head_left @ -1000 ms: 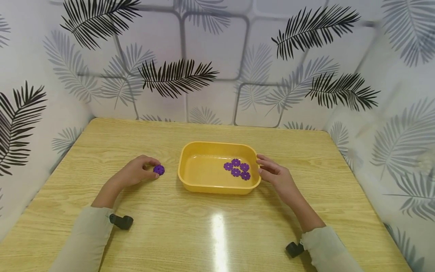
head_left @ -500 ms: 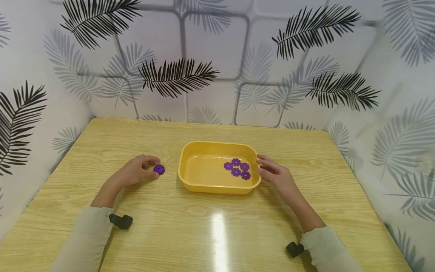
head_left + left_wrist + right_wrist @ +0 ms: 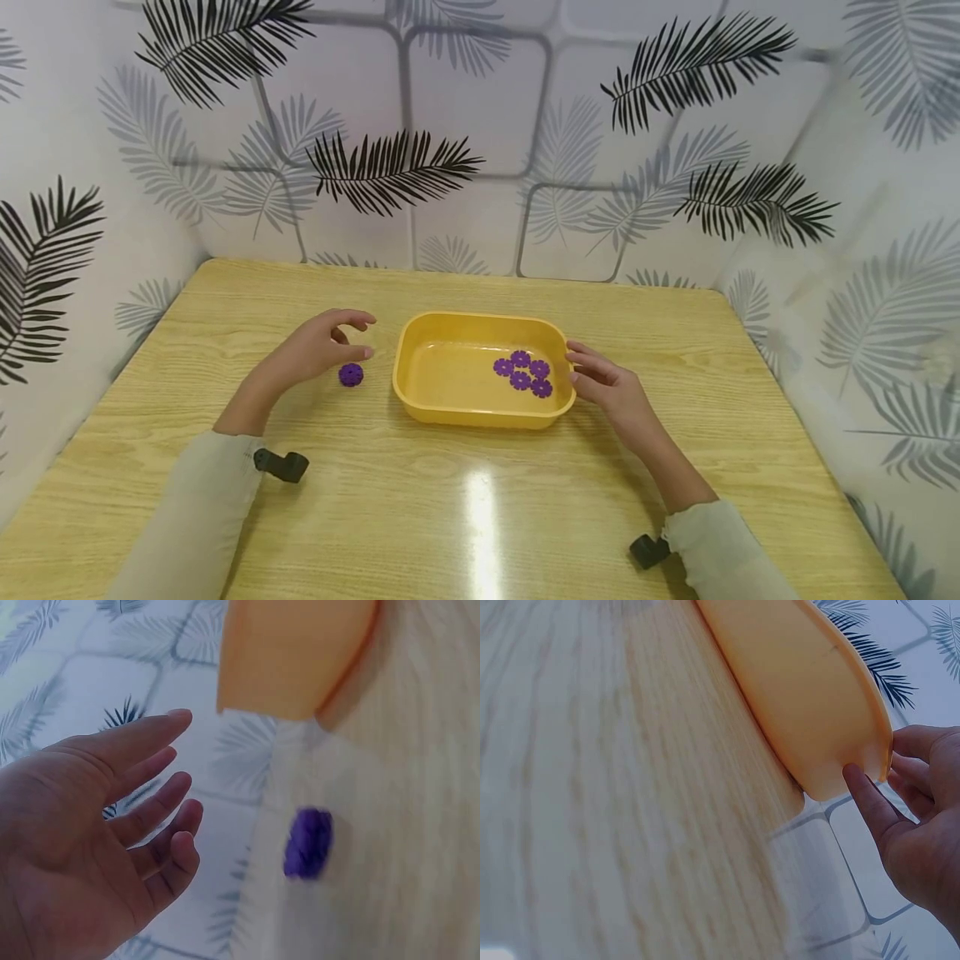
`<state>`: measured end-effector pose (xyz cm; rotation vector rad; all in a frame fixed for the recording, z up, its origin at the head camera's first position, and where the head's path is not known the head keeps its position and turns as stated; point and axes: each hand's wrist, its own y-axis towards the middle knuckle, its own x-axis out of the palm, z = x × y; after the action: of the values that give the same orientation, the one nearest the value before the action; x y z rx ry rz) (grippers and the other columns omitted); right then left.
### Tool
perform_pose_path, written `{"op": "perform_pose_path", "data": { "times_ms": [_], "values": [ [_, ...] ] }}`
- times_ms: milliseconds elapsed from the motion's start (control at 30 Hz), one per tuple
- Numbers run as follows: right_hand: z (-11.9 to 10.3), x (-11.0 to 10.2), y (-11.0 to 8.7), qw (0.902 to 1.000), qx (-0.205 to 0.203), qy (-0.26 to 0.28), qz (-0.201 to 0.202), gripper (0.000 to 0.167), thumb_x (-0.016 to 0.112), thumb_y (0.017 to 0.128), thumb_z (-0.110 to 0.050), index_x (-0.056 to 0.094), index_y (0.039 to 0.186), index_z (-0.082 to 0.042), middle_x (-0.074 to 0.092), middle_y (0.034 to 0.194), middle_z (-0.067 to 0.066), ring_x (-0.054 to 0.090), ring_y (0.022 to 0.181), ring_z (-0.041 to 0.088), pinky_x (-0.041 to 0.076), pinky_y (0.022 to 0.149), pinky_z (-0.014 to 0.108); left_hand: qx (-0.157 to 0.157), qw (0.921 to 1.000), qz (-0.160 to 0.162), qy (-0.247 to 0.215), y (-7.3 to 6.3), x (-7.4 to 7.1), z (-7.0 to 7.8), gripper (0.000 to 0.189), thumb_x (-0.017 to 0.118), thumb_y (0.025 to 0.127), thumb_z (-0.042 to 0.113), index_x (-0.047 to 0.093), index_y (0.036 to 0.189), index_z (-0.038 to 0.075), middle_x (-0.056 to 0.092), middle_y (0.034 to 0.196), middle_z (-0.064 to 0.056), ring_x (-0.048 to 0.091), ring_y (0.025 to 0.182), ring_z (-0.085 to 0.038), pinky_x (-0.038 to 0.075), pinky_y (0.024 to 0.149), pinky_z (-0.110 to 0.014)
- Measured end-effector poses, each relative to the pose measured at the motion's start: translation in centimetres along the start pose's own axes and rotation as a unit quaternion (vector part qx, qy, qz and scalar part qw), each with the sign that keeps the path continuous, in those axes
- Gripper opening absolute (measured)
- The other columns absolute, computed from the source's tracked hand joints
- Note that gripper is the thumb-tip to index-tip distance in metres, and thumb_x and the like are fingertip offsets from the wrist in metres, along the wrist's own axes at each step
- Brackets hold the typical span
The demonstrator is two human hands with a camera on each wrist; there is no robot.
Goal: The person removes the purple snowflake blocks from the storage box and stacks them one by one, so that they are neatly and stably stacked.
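Note:
A stack of purple notched discs (image 3: 351,374) lies on the table to the left of a yellow plastic basin (image 3: 450,417). My left hand (image 3: 318,348) hovers just beyond it, fingers spread and holding nothing. From the left wrist, the purple stack (image 3: 308,844) looks thick and blurred, apart from my left hand (image 3: 97,825). Inside the basin, several flat purple flower-shaped discs (image 3: 521,380) are grouped towards the right end. At that end my right hand (image 3: 615,396) touches the outer wall with relaxed fingers. The right wrist view shows its thumb (image 3: 864,791) against the basin wall (image 3: 802,690).
The light wood table (image 3: 390,517) reaches back to a wall (image 3: 480,225) with a leaf pattern. Similar patterned panels stand along both sides. Dark wrist cameras (image 3: 282,465) sit at the sleeve cuffs. A bright glare strip crosses the table's front.
My left hand has let go of the purple disc stack, lifted and moved slightly away towards the back and right, its fingers spreading. The stack, the basin and my right hand stay put.

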<state>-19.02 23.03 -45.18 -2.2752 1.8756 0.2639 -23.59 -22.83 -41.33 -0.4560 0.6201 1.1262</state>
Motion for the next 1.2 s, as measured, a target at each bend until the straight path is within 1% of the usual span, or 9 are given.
{"op": "perform_pose_path", "data": {
  "times_ms": [167, 267, 367, 433, 567, 667, 833, 1000, 1200],
  "values": [
    [0.1, 0.0, -0.1, 1.0, 0.0, -0.001, 0.0, 0.045, 0.064, 0.1, -0.028, 0.058, 0.141, -0.008, 0.042, 0.158, -0.007, 0.045, 0.142, 0.025, 0.051, 0.094, 0.018, 0.028, 0.9995, -0.012, 0.01, 1.6, 0.5, 3.5, 0.051, 0.07, 0.096, 0.03, 0.055, 0.142, 0.015, 0.057, 0.139, -0.012, 0.054, 0.105, -0.028, 0.051, 0.082, -0.038],
    [0.1, -0.1, -0.1, 1.0, -0.001, -0.002, 0.0, 0.046, 0.064, 0.101, -0.028, 0.058, 0.141, -0.008, 0.042, 0.159, -0.006, 0.045, 0.142, 0.025, 0.051, 0.094, 0.018, 0.049, 0.9985, -0.024, 0.011, 2.8, 1.3, 5.3, 0.05, 0.071, 0.095, 0.028, 0.057, 0.141, 0.013, 0.057, 0.139, -0.011, 0.055, 0.104, -0.027, 0.051, 0.084, -0.039],
    [0.2, -0.1, -0.1, 1.0, -0.001, -0.003, 0.001, 0.046, 0.064, 0.1, -0.029, 0.058, 0.141, -0.008, 0.042, 0.158, -0.007, 0.046, 0.142, 0.025, 0.051, 0.094, 0.018, 0.069, 0.9968, -0.038, 0.013, 4.1, 2.5, 6.8, 0.048, 0.072, 0.095, 0.027, 0.058, 0.139, 0.013, 0.057, 0.14, -0.011, 0.056, 0.102, -0.026, 0.052, 0.084, -0.038],
    [0.2, -0.1, -0.1, 1.0, -0.002, -0.005, 0.0, 0.046, 0.064, 0.1, -0.03, 0.059, 0.141, -0.008, 0.042, 0.158, -0.007, 0.046, 0.141, 0.025, 0.051, 0.094, 0.018, 0.076, 0.9961, -0.043, 0.014, 4.9, 3.4, 7.7, 0.048, 0.072, 0.094, 0.026, 0.059, 0.139, 0.014, 0.058, 0.139, -0.012, 0.057, 0.101, -0.026, 0.052, 0.082, -0.038],
    [0.2, -0.1, -0.1, 1.0, -0.005, -0.007, -0.001, 0.045, 0.064, 0.1, -0.03, 0.059, 0.14, -0.009, 0.042, 0.158, -0.007, 0.046, 0.141, 0.025, 0.051, 0.094, 0.018, 0.08, 0.995, -0.055, 0.021, 6.5, 5.4, 9.1, 0.049, 0.073, 0.094, 0.027, 0.059, 0.139, 0.014, 0.057, 0.138, -0.014, 0.057, 0.104, -0.027, 0.053, 0.085, -0.038],
    [0.2, 0.0, -0.1, 0.9999, -0.007, -0.008, -0.001, 0.045, 0.064, 0.101, -0.029, 0.059, 0.141, -0.008, 0.042, 0.158, -0.006, 0.046, 0.141, 0.026, 0.051, 0.095, 0.019, 0.092, 0.9931, -0.066, 0.031, 7.3, 6.9, 9.9, 0.05, 0.073, 0.095, 0.027, 0.058, 0.14, 0.011, 0.057, 0.136, -0.015, 0.058, 0.106, -0.027, 0.052, 0.089, -0.039],
    [0.2, 0.0, 0.0, 0.9998, -0.007, -0.016, 0.001, 0.044, 0.063, 0.101, -0.028, 0.059, 0.141, -0.009, 0.043, 0.157, -0.007, 0.048, 0.14, 0.025, 0.051, 0.095, 0.019, 0.111, 0.9899, -0.08, 0.038, 8.2, 8.8, 10.6, 0.052, 0.072, 0.095, 0.029, 0.057, 0.141, 0.008, 0.059, 0.132, -0.016, 0.058, 0.104, -0.025, 0.052, 0.089, -0.039],
    [0.1, 0.0, 0.1, 0.9998, -0.011, -0.019, -0.001, 0.043, 0.063, 0.101, -0.026, 0.059, 0.141, -0.01, 0.045, 0.157, -0.008, 0.049, 0.138, 0.026, 0.05, 0.094, 0.017, 0.111, 0.9895, -0.081, 0.045, 8.7, 10.4, 10.5, 0.051, 0.07, 0.096, 0.03, 0.057, 0.14, 0.008, 0.059, 0.131, -0.015, 0.058, 0.104, -0.023, 0.051, 0.089, -0.038],
    [0.3, -0.1, 0.1, 0.9997, -0.012, -0.023, 0.003, 0.043, 0.063, 0.101, -0.025, 0.059, 0.141, -0.01, 0.045, 0.156, -0.008, 0.05, 0.137, 0.026, 0.05, 0.094, 0.017, 0.103, 0.9875, -0.088, 0.081, 9.3, 11.9, 10.2, 0.048, 0.071, 0.095, 0.031, 0.06, 0.138, 0.01, 0.06, 0.129, -0.01, 0.06, 0.109, -0.024, 0.051, 0.093, -0.039]
  ]
}}
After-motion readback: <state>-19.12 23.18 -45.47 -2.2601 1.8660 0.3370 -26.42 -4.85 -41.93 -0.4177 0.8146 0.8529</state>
